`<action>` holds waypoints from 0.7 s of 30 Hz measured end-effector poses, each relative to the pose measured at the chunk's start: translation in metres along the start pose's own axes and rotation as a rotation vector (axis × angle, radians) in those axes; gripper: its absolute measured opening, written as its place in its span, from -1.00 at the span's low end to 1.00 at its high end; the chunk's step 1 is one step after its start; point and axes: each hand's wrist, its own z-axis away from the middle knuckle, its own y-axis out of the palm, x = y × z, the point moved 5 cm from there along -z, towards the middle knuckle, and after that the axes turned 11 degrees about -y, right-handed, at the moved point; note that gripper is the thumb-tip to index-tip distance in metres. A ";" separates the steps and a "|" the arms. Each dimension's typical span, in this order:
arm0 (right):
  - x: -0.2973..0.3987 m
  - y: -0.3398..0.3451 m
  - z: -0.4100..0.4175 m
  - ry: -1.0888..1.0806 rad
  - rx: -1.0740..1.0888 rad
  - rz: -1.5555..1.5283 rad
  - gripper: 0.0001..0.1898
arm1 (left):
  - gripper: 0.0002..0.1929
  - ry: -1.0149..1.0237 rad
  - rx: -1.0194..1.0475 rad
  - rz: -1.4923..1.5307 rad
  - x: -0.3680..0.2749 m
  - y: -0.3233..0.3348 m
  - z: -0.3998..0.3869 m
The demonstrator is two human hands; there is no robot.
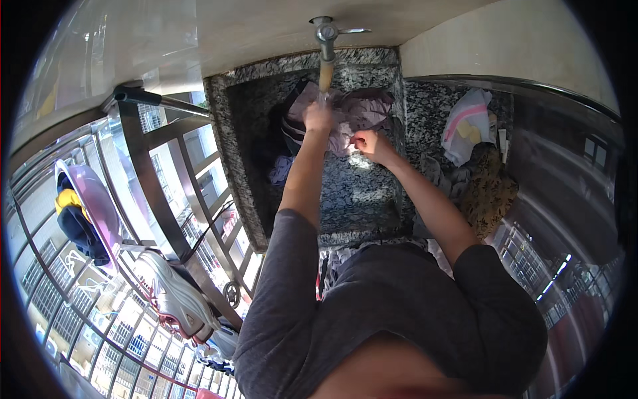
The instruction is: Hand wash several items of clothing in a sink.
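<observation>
A wet, pale pink cloth garment (361, 112) lies bunched at the back of a speckled stone sink (222, 144). Above it a metal wall tap (326, 37) with a short tan hose end lets water run down. My left hand (319, 117) is blurred, on the cloth under the stream; its fingers are not clear. At the cloth's front right edge, my right hand (369, 144) has its fingers closed on a fold. Dark cloth with light stripes lies beside my left hand, and a small lavender cloth (281, 169) sits at the left of the basin.
On the stone ledge at right lie a white plastic bag (466, 124) with yellow pieces and a brown patterned cloth (491, 194). At left, by a metal-framed window (159, 174), are a pink basin (102, 199) holding dark and yellow cloth, and a light shoe (174, 294).
</observation>
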 end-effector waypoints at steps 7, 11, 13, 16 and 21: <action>-0.049 0.001 -0.062 0.264 -0.580 0.215 -0.58 | -0.74 0.005 0.022 0.766 -0.031 -0.041 0.033; 0.016 0.038 -0.087 0.554 -0.496 -0.755 -0.61 | -0.76 -0.373 0.240 1.974 0.036 -0.044 0.060; 0.020 0.052 -0.090 0.631 -0.240 -1.262 -0.63 | -0.65 -0.336 0.319 2.011 0.020 -0.072 0.083; 0.008 0.031 -0.100 0.284 -0.558 -1.208 -0.69 | -0.54 -0.421 0.390 2.145 0.028 -0.078 0.083; 0.150 0.074 -0.068 -0.148 -0.242 -0.073 -0.84 | -0.57 -0.418 0.668 2.203 0.112 -0.025 0.064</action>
